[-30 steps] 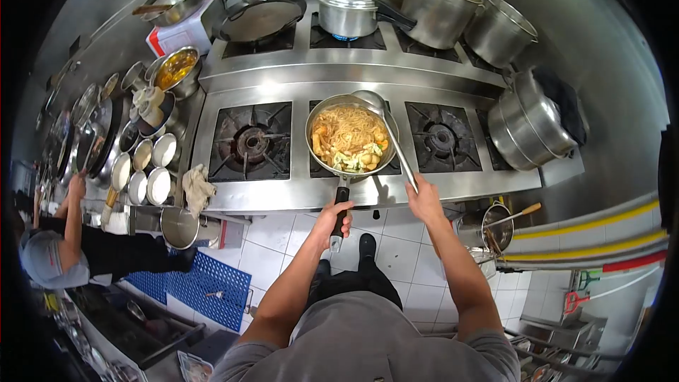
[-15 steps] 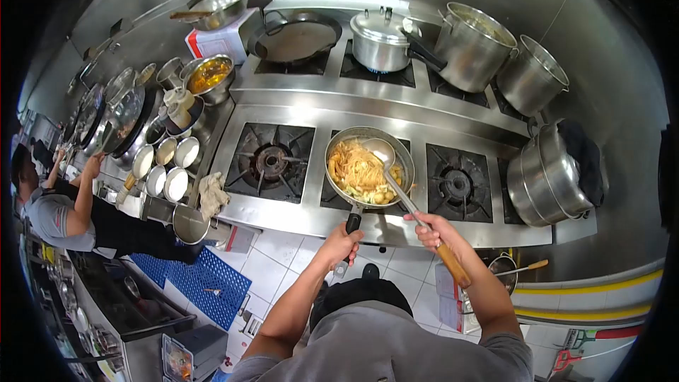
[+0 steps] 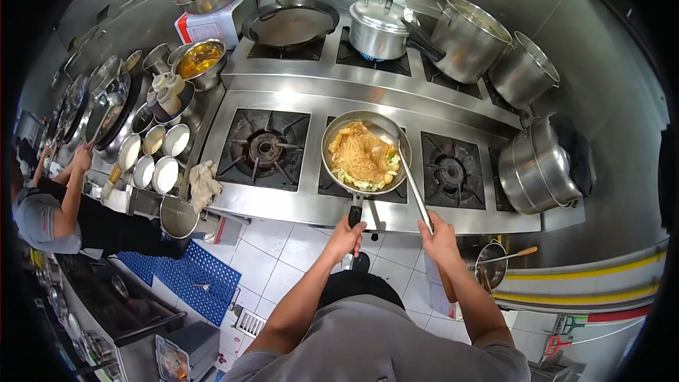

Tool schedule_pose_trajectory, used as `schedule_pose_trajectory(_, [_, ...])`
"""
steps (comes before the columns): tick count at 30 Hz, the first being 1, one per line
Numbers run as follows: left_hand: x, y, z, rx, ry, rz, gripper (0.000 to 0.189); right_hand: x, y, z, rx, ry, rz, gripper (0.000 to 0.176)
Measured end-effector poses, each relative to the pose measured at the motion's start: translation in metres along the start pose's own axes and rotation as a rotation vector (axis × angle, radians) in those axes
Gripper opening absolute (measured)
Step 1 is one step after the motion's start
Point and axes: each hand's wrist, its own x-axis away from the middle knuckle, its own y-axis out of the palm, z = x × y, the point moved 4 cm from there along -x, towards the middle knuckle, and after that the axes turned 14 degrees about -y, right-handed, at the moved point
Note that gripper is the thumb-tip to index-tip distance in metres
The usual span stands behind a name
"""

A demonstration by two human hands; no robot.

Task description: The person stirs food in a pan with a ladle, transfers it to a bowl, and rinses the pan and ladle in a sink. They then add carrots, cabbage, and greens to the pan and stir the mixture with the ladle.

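My left hand (image 3: 346, 238) is closed round the black handle of a frying pan (image 3: 332, 170), which sits over a front burner. Noodles (image 3: 359, 159) fill the pan, with pieces of pale and green vegetable around their edge. A long-handled metal ladle (image 3: 416, 191) is gripped in my right hand (image 3: 440, 242); its shaft slants up from the hand to the pan's right side. The ladle's bowl rests inside the pan among the noodles, partly hidden. Its wooden grip is mostly covered by my right forearm.
Bare burners (image 3: 265, 148) flank the pan. Behind stand a wide black pan (image 3: 293, 25), a pressure cooker (image 3: 380, 28) over a blue flame, and tall pots (image 3: 470, 42). Left are white-filled containers (image 3: 166, 173), squeeze bottles (image 3: 168, 99) and a cloth (image 3: 204, 185). A co-worker (image 3: 53, 212) stands at far left.
The ladle's bowl has gone down into the noodles, and its handle stands steeper. My right hand has moved slightly down and right. The noodles are more gathered; the whole view has shifted a little.
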Motion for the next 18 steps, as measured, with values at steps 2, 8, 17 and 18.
schedule_pose_trajectory(2, [0.0, -0.001, 0.0, 0.073, -0.054, -0.053, 0.023, 0.002, 0.015, 0.008, 0.093, -0.098, 0.072, 0.03])
schedule_pose_trajectory(8, [0.002, -0.01, -0.002, 0.346, -0.164, -0.227, 0.022, -0.007, 0.052, -0.001, 0.105, -0.041, -0.13, 0.031])
schedule_pose_trajectory(17, [0.001, -0.007, 0.005, 0.023, -0.081, 0.004, 0.028, 0.061, 0.0, -0.003, 0.281, -0.031, -0.209, 0.036])
schedule_pose_trajectory(18, [-0.001, -0.004, 0.0, -0.006, -0.061, 0.013, 0.028, 0.045, 0.007, 0.009, 0.303, 0.01, -0.205, 0.036])
